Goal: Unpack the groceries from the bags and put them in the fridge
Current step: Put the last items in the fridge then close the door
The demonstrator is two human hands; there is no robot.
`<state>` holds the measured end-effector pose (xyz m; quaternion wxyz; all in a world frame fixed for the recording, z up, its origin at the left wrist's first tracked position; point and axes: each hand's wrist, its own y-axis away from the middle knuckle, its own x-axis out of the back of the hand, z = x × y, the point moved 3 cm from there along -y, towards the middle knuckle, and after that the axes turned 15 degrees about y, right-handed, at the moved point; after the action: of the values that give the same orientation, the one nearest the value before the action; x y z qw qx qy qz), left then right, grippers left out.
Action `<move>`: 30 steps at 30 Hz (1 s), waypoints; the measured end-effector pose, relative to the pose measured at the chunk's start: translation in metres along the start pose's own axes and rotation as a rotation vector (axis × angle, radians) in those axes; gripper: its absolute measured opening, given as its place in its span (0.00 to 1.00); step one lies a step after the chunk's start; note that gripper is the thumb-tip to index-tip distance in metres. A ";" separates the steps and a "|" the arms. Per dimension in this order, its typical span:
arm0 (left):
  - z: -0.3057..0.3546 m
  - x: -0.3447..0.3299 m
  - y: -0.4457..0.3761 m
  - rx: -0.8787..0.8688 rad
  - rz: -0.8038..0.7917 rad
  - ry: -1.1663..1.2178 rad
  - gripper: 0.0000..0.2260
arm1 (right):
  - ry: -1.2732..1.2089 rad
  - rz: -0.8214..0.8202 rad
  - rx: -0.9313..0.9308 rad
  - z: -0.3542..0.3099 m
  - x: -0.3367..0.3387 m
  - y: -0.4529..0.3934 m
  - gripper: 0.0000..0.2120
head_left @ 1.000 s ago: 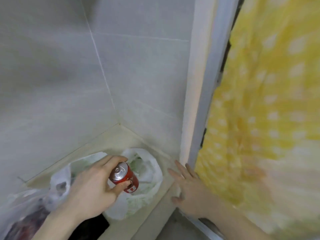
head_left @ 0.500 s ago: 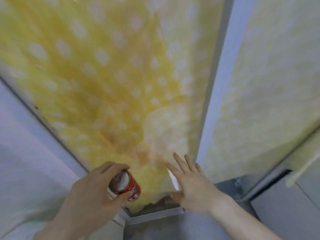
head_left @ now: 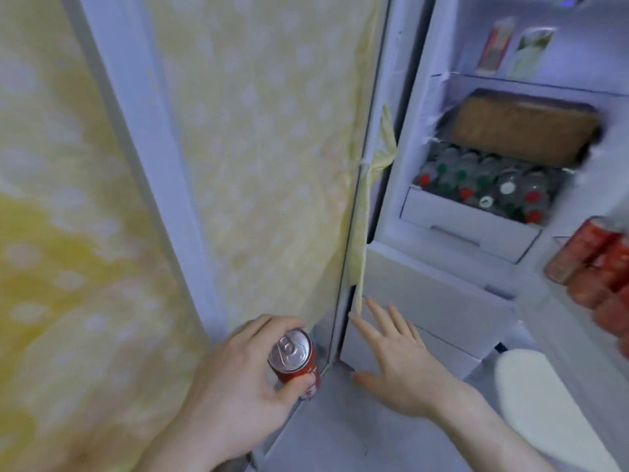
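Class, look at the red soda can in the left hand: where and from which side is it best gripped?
Around its curved side wall, as the left hand grips the red soda can now: fingers and thumb on opposite sides, leaving the silver top clear.

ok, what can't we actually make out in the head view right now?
- Can label: head view, left hand covers its side.
- Red cans in the door: blurred, cut by the right edge.
- Packets on the top shelf: blurred, unreadable.
- Brown box contents: lid closed.
- Bags: out of frame.
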<state>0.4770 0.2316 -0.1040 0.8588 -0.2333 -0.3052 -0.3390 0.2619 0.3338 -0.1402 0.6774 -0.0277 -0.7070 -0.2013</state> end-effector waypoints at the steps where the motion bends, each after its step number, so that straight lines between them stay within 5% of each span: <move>1: 0.008 -0.007 -0.014 -0.039 -0.019 0.016 0.26 | 0.003 0.015 -0.047 0.015 0.004 0.007 0.42; 6: 0.062 -0.034 -0.093 -0.244 -0.095 0.020 0.27 | -0.028 0.077 -0.262 0.096 0.027 0.036 0.42; 14: 0.167 -0.052 -0.226 -0.453 0.012 0.074 0.23 | -0.057 0.265 -0.385 0.200 0.084 0.023 0.42; 30: 0.282 -0.068 -0.448 -0.544 -0.012 0.170 0.23 | -0.161 0.524 -0.450 0.315 0.186 -0.076 0.41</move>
<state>0.0097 0.1370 0.1348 0.7852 -0.4239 -0.1312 -0.4320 -0.0747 0.3223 0.0208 0.6250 -0.3724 -0.6651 -0.1685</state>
